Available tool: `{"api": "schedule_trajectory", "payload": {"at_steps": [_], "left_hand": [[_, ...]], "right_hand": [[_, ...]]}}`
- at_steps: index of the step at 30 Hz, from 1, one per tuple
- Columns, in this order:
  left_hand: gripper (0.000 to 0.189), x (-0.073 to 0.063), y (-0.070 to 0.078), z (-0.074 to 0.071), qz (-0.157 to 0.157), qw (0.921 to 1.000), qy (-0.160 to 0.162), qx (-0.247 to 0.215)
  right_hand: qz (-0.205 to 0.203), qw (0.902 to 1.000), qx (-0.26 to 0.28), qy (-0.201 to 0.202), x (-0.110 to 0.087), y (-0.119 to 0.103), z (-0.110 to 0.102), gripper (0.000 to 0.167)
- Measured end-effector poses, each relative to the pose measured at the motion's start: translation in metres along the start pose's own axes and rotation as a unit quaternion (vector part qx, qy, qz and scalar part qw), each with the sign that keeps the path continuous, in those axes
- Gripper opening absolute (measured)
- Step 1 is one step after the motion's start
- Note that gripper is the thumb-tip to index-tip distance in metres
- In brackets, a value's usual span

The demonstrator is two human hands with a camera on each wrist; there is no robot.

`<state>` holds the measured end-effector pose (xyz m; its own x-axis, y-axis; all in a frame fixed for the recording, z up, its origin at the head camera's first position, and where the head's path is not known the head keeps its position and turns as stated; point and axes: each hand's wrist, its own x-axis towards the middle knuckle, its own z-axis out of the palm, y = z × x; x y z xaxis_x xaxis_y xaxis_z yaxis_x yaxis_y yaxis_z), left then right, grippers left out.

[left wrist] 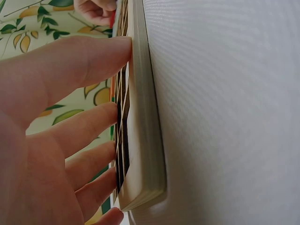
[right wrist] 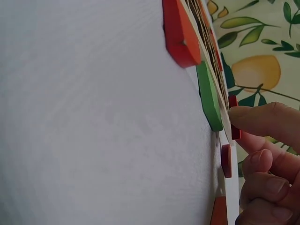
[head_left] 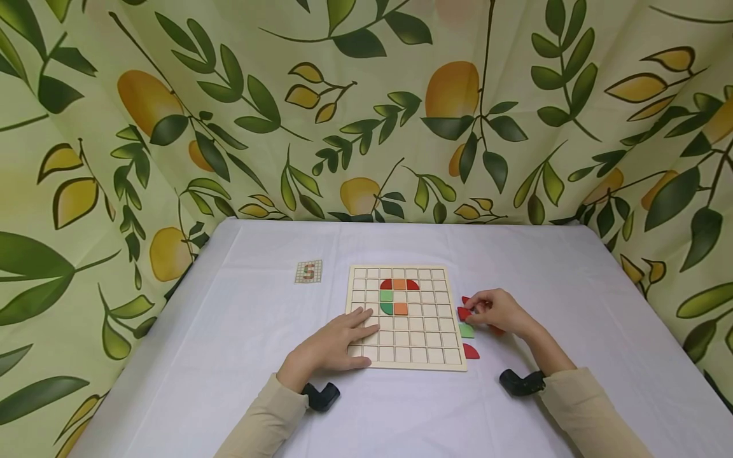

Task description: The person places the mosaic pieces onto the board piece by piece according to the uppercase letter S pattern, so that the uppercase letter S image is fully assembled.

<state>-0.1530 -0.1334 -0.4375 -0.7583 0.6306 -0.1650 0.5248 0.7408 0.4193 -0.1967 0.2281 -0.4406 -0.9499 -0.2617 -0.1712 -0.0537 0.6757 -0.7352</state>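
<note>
The left hand (head_left: pixel 332 343) covers some lower-left squares of the wooden grid board (head_left: pixel 420 338); the right hand (head_left: pixel 501 312) partly hides an orange-red piece (head_left: pixel 497 330). The small card's (head_left: pixel 308 272) details are unreadable. The head view's bottom edge crops both sleeves (head_left: pixel 263 416).

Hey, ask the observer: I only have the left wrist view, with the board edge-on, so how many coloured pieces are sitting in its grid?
Observer: Six coloured pieces sit in the grid of the board.
Operator: Anything lying to the left of it?
Observer: Yes, a small card with what looks like an S on a grid.
Operator: And along the right edge?
Observer: Loose pieces lie along it, by the right hand.
</note>
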Motion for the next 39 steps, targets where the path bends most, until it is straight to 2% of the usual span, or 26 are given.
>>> {"api": "schedule_trajectory", "payload": {"at_steps": [12,23,32,39], "left_hand": [[0.063,-0.001,0.001,-0.001,0.000,1.0000,0.001,-0.002],[0.063,-0.001,0.001,-0.002,0.002,1.0000,0.001,0.001],[0.064,-0.002,0.002,-0.002,0.001,1.0000,0.003,0.001],[0.063,-0.002,0.002,-0.002,0.003,1.0000,0.006,0.004]], "right_hand": [[0.008,0.9995,0.030,0.004,-0.002,-0.009,0.006,0.025],[0.008,0.9980,0.062,-0.009,-0.002,-0.018,0.016,0.026],[0.006,0.9974,0.071,0.005,-0.002,-0.023,0.024,0.026],[0.027,0.9959,0.084,0.016,0.000,-0.028,0.030,0.027]]}}
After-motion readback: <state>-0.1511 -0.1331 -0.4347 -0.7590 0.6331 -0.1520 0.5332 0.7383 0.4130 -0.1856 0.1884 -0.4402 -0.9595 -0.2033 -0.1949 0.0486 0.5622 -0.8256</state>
